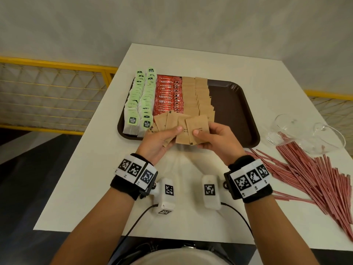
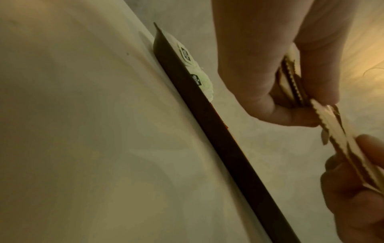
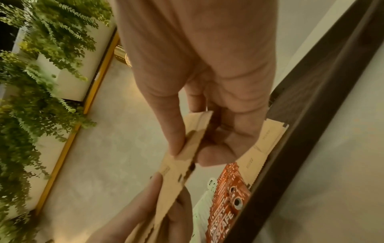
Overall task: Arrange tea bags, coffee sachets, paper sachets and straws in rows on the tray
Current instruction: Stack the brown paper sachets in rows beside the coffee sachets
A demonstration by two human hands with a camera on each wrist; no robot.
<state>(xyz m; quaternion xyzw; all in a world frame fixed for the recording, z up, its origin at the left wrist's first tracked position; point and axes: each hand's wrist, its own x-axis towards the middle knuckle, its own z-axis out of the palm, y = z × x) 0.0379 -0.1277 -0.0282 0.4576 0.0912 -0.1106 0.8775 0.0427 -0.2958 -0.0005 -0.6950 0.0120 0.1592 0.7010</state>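
Hands meet over the near edge of a brown tray [image 1: 236, 104] on a white table [image 1: 191, 217], sharing a fan of brown paper sachets [image 1: 183, 127]. The left hand [image 1: 158, 142] pinches the fan between thumb and curled fingers; the right hand [image 1: 214, 136] pinches the frontmost sachet the same way, thumb on its face. On the tray, rows run from near edge to far edge: green tea bags [image 1: 141, 96] along the left edge, red coffee sachets [image 1: 168, 94] beside them, then more brown sachets [image 1: 198, 96], with bare tray toward the right edge. Red straws [image 1: 309, 175] lie scattered across the table's right side, spilling from a tipped clear glass [image 1: 282, 129]; a second glass [image 1: 324, 138] lies beside it.
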